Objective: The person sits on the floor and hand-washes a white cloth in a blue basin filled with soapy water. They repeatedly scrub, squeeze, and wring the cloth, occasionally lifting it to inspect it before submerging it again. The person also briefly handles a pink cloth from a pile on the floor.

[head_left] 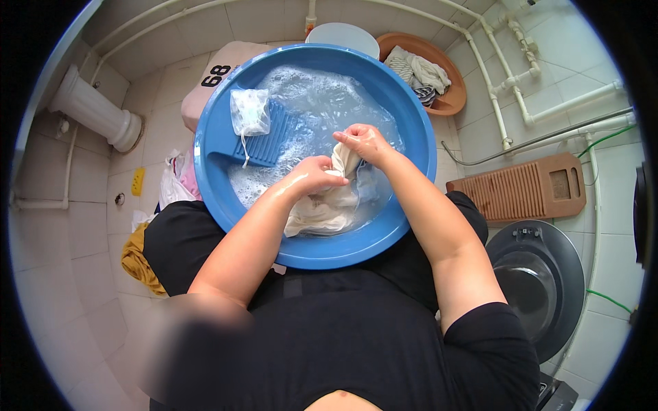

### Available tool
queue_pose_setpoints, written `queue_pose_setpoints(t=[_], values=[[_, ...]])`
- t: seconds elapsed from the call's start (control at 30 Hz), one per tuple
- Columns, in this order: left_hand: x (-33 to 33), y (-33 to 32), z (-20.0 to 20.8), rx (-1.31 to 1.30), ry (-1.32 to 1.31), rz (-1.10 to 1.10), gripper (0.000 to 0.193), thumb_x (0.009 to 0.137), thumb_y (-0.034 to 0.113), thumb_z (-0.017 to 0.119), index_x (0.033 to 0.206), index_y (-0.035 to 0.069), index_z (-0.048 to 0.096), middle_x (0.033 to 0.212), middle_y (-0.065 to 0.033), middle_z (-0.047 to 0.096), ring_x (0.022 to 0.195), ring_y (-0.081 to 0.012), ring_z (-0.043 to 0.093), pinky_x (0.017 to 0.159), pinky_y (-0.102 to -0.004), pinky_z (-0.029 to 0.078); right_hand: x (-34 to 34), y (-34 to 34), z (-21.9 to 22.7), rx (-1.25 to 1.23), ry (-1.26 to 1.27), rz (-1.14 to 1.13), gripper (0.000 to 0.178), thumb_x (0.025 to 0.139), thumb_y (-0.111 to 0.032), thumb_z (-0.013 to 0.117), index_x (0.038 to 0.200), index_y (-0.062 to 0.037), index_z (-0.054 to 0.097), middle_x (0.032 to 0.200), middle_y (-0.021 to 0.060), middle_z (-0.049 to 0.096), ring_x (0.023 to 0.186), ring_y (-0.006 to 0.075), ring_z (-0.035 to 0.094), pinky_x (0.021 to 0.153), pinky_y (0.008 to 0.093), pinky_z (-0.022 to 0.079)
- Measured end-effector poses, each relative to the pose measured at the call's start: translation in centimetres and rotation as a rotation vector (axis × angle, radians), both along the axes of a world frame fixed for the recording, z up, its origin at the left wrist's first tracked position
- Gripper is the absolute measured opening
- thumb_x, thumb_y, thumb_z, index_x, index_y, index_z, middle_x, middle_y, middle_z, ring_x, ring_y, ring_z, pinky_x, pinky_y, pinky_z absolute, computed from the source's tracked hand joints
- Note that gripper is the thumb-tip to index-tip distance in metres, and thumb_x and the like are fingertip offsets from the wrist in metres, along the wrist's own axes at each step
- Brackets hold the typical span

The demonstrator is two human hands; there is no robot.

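A wet cream-coloured cloth garment (322, 211) hangs from both hands, its lower part lying in the soapy water of a large blue basin (322, 257). My left hand (317, 175) is closed around a gathered fold near the basin's middle. Higher and to the right, my right hand (367, 144) pinches the upper end of the same cloth. On the left, a ribbed blue washboard surface (271, 140) is part of the basin. A white mesh soap bag (250, 113) with a drawstring rests on it. Suds float over much of the water.
Behind the basin stand a whitish round tub (343, 34) and a brown basin (456, 96) of clothes. A brown washboard (514, 188) and a dark basin (541, 288) lie at the right. Mustard cloth (139, 260) sits left. Pipes (497, 109) line the right wall.
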State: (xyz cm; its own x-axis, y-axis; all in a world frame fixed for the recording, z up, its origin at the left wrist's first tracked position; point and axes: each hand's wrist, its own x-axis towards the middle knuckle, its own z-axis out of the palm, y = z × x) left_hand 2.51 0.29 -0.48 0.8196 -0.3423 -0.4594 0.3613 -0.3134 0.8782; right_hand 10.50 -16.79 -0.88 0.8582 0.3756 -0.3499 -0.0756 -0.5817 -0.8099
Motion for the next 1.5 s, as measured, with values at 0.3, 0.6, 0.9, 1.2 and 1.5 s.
queue_pose_setpoints(t=[0.3, 0.6, 0.9, 1.2, 1.5], values=[[2.3, 1.9, -3.7, -1.021, 0.241, 0.919, 0.016, 0.079, 0.014, 0.052, 0.094, 0.007, 0.052, 0.089, -0.0068, 0.055, 0.084, -0.0202, 0.057, 0.076, -0.0345, 0.047, -3.0, -1.7, -1.7, -0.082, 0.159, 0.145, 0.076, 0.063, -0.05, 0.072, 0.111, 0.0054, 0.054, 0.111, 0.0215, 0.056, 0.106, 0.0277, 0.053, 0.09, 0.0363, 0.04], [0.4, 0.4, 0.7, -0.424, 0.326, 0.772, 0.035, 0.072, 0.01, 0.061, 0.104, -0.002, 0.052, 0.092, -0.0127, 0.06, 0.078, -0.0218, 0.06, 0.069, -0.0337, 0.049, -1.2, -0.6, -4.9, -0.597, -0.07, -0.39, 0.048, 0.072, -0.022, 0.061, 0.113, 0.0006, 0.051, 0.108, 0.0244, 0.056, 0.1, 0.0375, 0.056, 0.085, 0.0405, 0.045], [0.6, -0.6, -3.0, -0.495, -0.051, 0.663, 0.069, 0.079, 0.021, 0.061, 0.134, 0.007, 0.022, 0.12, -0.0142, 0.048, 0.107, -0.0252, 0.05, 0.091, -0.0372, 0.04, -1.8, 2.2, -4.9, 0.15, -0.458, -0.481, 0.039, 0.07, -0.015, 0.055, 0.107, -0.0025, 0.049, 0.101, 0.0206, 0.057, 0.094, 0.0353, 0.056, 0.083, 0.0394, 0.044], [2.1, 2.7, -10.2, -1.338, 0.258, 0.385, 0.044, 0.089, 0.046, 0.037, 0.102, 0.008, 0.055, 0.104, -0.0145, 0.057, 0.094, -0.0266, 0.056, 0.085, -0.0413, 0.045, -11.2, 9.2, 4.0, 0.251, -0.967, 0.261, 0.023, 0.064, -0.018, 0.064, 0.083, -0.01, 0.055, 0.078, 0.009, 0.054, 0.068, 0.0281, 0.056, 0.059, 0.0373, 0.047], [-0.4, -1.9, -0.8, -0.627, 0.089, 0.67, 0.026, 0.087, 0.018, 0.044, 0.106, 0.002, 0.052, 0.098, -0.0074, 0.057, 0.09, -0.0169, 0.056, 0.081, -0.0299, 0.045, -0.3, 1.5, -4.3, 0.015, -0.287, -0.205, 0.032, 0.083, -0.035, 0.054, 0.095, -0.0051, 0.054, 0.089, 0.0134, 0.062, 0.082, 0.0263, 0.06, 0.071, 0.0347, 0.047]])
